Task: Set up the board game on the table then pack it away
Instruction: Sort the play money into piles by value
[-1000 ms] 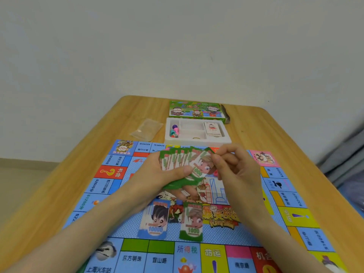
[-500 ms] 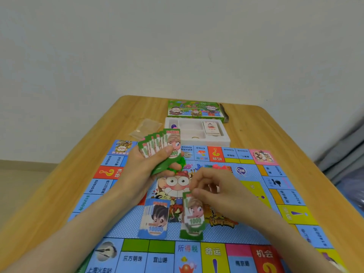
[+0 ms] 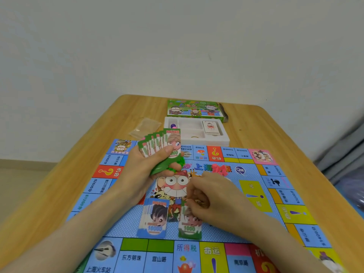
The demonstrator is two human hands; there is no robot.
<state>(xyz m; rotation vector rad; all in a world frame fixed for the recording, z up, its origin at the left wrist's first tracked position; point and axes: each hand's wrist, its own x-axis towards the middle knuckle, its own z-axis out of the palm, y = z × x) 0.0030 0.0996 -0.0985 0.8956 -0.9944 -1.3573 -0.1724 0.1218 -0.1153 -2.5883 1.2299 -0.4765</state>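
Two piles of play money lie on the game board [image 3: 256, 186], toward its six o'clock edge: a blue pile [image 3: 155, 219] of 10000 notes and, just beside it at three o'clock, a green pile [image 3: 190, 225] of 1000 notes; the step in hand, I judge, is sorting money by value during set-up; the left hand [image 3: 143, 172] hovers above the board's middle toward eleven o'clock, its grip closed round a fan of green notes [image 3: 165, 148], thumb across their faces; the right hand [image 3: 216, 201] sits at the twelve o'clock end of the green pile with fingers curled onto it; whether that grip pinches the top note or only rests there, I cannot tell; next, it probably frees itself and draws another note from the fan, squaring it onto the matching pile; beyond the board at twelve o'clock stands the white tray [image 3: 226, 141] with a card deck [image 3: 210, 128] and pawns [image 3: 173, 126], the box lid [image 3: 195, 110] behind it, a plastic bag [image 3: 145, 128] at its nine o'clock, all on the counter [image 3: 275, 127]; nothing blocks either hand
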